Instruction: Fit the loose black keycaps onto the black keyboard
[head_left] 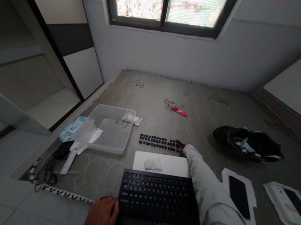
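A black keyboard (153,196) lies near the front edge of the mat; its upper rows look stripped of some keycaps, though dim light blurs this. My left hand (101,214) is curled at the keyboard's lower left corner, thumb against its side. Beyond the keyboard, loose black keycaps (157,141) lie in neat rows. My right hand (185,147) reaches to the right end of these rows, fingers closed around a small dark object (180,144) with a bit of red by it. The forearm and sleeve hide part of the keyboard's right side.
A white board (170,164) with a folded tissue (153,163) lies behind the keyboard. Left are a clear plastic tub (126,139), wrappers and a cable (48,172). A red packet (179,111), a dark cap (252,144) and two phone-like items (241,194) lie farther off.
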{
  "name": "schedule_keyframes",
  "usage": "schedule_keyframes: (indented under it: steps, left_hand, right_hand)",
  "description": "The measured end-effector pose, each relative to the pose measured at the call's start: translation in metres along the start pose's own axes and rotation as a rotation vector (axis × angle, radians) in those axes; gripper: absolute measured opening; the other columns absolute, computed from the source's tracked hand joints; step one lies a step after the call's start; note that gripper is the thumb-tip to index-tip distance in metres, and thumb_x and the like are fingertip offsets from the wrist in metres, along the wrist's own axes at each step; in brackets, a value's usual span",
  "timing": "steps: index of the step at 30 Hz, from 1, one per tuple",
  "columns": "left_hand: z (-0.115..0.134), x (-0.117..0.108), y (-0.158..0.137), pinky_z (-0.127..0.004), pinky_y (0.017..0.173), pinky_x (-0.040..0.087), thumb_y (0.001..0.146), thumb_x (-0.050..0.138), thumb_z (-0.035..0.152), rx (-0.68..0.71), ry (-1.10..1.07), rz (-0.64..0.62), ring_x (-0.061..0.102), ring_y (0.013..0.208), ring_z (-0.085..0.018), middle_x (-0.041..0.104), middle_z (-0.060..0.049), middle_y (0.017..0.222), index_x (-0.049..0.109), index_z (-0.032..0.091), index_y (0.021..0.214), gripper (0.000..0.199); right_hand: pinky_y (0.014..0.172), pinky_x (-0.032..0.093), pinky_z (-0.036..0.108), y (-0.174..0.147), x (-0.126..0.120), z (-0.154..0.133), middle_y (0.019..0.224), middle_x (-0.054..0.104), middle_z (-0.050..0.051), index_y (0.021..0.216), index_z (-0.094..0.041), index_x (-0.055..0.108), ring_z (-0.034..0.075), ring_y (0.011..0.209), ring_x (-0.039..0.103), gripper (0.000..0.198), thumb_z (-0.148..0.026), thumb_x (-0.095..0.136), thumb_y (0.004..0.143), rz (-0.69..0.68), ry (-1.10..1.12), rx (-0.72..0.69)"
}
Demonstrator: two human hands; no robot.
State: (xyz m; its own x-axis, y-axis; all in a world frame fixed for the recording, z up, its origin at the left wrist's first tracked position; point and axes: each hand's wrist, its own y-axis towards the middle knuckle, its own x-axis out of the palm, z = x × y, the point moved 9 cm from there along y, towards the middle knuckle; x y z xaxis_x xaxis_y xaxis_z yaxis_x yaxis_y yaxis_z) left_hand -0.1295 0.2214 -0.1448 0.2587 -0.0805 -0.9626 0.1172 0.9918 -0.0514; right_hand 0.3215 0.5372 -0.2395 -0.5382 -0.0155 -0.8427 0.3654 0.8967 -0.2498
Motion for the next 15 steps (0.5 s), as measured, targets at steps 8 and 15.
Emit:
schedule_keyframes:
  steps: [8, 15]
  left_hand:
    - [0.0067, -0.0067, -0.0020, -0.032, 0.075, 0.046, 0.098, 0.031, 0.028, -0.028, 0.047, 0.093, 0.068, 0.079, -0.019, 0.073, -0.002, 0.083, 0.070, 0.025, 0.080, 0.043]
    - [0.0025, -0.0023, -0.0009, -0.032, 0.076, 0.047, 0.098, 0.033, 0.030, -0.002, 0.044, 0.065, 0.068, 0.079, -0.019, 0.073, -0.002, 0.082, 0.070, 0.025, 0.081, 0.042]
  right_hand:
    - [0.063, 0.051, 0.032, -0.0042, 0.0038, -0.0001, 0.053, 0.066, 0.004, 0.059, -0.018, 0.071, 0.022, 0.065, 0.066, 0.014, -0.008, 0.080, 0.054, -0.103, -0.090, 0.052]
    - [0.067, 0.050, 0.032, -0.0041, 0.0074, 0.0031, 0.061, 0.071, 0.007, 0.065, -0.015, 0.073, 0.022, 0.067, 0.067, 0.013, -0.006, 0.079, 0.057, -0.110, -0.038, 0.046]
